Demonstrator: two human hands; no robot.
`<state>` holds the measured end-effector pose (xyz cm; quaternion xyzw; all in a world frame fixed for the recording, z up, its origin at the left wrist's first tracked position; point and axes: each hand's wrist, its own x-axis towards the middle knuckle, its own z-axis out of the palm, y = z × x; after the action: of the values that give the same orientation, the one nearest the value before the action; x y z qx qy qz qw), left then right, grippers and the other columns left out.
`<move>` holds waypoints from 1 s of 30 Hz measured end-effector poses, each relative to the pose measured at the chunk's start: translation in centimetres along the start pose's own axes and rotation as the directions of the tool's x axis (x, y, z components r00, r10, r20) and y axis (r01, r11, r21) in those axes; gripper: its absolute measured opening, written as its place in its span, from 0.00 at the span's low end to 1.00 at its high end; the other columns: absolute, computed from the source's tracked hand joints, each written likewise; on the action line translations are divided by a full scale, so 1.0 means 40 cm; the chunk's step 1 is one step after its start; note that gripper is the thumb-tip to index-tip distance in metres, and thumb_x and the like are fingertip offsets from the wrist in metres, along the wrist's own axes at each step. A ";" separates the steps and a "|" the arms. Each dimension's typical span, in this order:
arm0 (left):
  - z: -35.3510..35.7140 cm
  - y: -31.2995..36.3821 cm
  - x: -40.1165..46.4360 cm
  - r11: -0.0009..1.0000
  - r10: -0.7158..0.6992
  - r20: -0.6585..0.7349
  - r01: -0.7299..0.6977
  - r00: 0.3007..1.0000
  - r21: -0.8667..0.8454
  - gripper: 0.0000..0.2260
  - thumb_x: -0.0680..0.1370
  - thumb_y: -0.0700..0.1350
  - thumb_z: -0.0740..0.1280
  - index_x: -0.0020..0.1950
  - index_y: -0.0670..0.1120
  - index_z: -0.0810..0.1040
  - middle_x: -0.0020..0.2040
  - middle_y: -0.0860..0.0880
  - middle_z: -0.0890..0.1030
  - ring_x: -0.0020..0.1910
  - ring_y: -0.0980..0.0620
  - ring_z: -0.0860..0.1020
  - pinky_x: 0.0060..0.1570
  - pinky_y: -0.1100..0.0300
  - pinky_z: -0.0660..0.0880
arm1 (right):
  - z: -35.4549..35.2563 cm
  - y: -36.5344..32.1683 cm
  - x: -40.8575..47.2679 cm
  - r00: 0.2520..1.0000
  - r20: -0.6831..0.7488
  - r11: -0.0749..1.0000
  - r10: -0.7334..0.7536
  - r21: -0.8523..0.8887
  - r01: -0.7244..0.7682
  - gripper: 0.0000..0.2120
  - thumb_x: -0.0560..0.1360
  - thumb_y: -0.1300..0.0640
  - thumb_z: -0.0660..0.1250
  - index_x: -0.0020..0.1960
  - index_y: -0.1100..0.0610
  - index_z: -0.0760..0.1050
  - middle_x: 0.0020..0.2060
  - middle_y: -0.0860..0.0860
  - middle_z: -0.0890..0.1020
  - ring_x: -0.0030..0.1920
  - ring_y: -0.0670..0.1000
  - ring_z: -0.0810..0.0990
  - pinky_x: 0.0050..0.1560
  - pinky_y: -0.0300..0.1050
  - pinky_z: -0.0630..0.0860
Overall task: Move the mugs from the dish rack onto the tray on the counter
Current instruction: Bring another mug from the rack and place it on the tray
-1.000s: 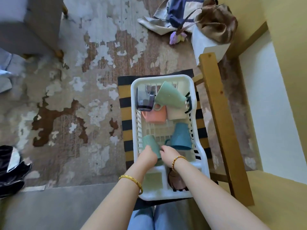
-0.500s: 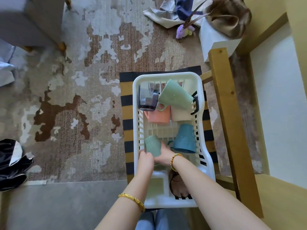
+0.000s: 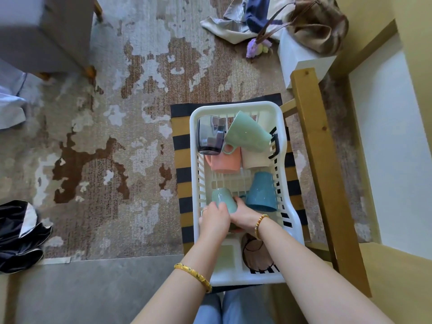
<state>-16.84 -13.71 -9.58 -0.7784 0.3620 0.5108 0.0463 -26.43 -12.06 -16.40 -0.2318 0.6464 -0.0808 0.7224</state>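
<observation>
A white plastic dish rack (image 3: 238, 106) rests on a striped yellow-and-black mat. Inside it lie a dark glass mug (image 3: 210, 134), a large pale green mug (image 3: 247, 132), a pink mug (image 3: 226, 161), a cream mug (image 3: 254, 157) and a blue mug (image 3: 261, 192), bottoms up. At the rack's near left a small teal mug (image 3: 222, 198) is gripped from both sides: my left hand (image 3: 214, 222) wraps its left side and my right hand (image 3: 244, 215) its right. A brown mug (image 3: 253, 252) lies under my right forearm. No tray is in view.
A wooden post (image 3: 325, 169) and rail run along the rack's right side, next to a yellow and white wall. A worn patterned rug (image 3: 112, 127) covers the floor to the left. A bag sits on a white box (image 3: 301, 59) beyond the rack. Dark shoes (image 3: 21, 232) lie far left.
Both hands have closed in around the small teal mug, the right hand sliding under its right side. The view has shifted slightly toward the rack.
</observation>
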 end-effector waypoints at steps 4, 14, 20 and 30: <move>-0.050 0.033 -0.037 0.995 0.094 0.075 -0.091 0.993 -0.033 0.14 0.81 0.41 0.52 0.61 0.36 0.71 0.61 0.37 0.74 0.58 0.40 0.72 0.55 0.53 0.69 | -0.025 -0.029 -0.094 1.000 0.010 0.985 0.004 0.170 -0.006 0.39 0.68 0.53 0.73 0.71 0.48 0.54 0.56 0.51 0.75 0.54 0.50 0.78 0.43 0.42 0.78; -0.192 0.154 -0.210 0.862 0.249 0.302 -0.069 0.920 -0.501 0.24 0.76 0.54 0.66 0.66 0.41 0.68 0.60 0.39 0.77 0.56 0.41 0.78 0.50 0.48 0.78 | -0.031 -0.212 -0.439 0.874 -0.193 0.865 -0.446 -0.343 0.366 0.48 0.66 0.51 0.76 0.75 0.49 0.49 0.71 0.54 0.61 0.70 0.55 0.62 0.70 0.56 0.65; -0.226 0.214 -0.352 0.801 0.433 0.198 -0.274 0.879 -0.532 0.25 0.71 0.52 0.73 0.63 0.42 0.73 0.57 0.41 0.79 0.56 0.41 0.77 0.60 0.42 0.74 | -0.002 -0.242 -0.639 0.688 -0.386 0.787 -0.615 -0.357 0.503 0.28 0.76 0.59 0.64 0.74 0.53 0.58 0.71 0.52 0.64 0.71 0.51 0.62 0.73 0.48 0.61; -0.117 0.289 -0.641 0.657 0.753 0.238 -0.689 0.613 -0.306 0.25 0.71 0.49 0.73 0.64 0.46 0.69 0.58 0.45 0.77 0.55 0.46 0.77 0.54 0.49 0.77 | -0.084 -0.018 -0.934 0.172 -0.912 0.788 -0.373 -0.213 0.578 0.19 0.78 0.64 0.55 0.67 0.55 0.69 0.62 0.53 0.72 0.57 0.46 0.72 0.59 0.38 0.70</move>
<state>-25.87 -11.03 17.34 -0.4643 0.5824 0.6444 -0.1733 -35.20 2.09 17.22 -0.2673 0.8177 -0.4764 0.1816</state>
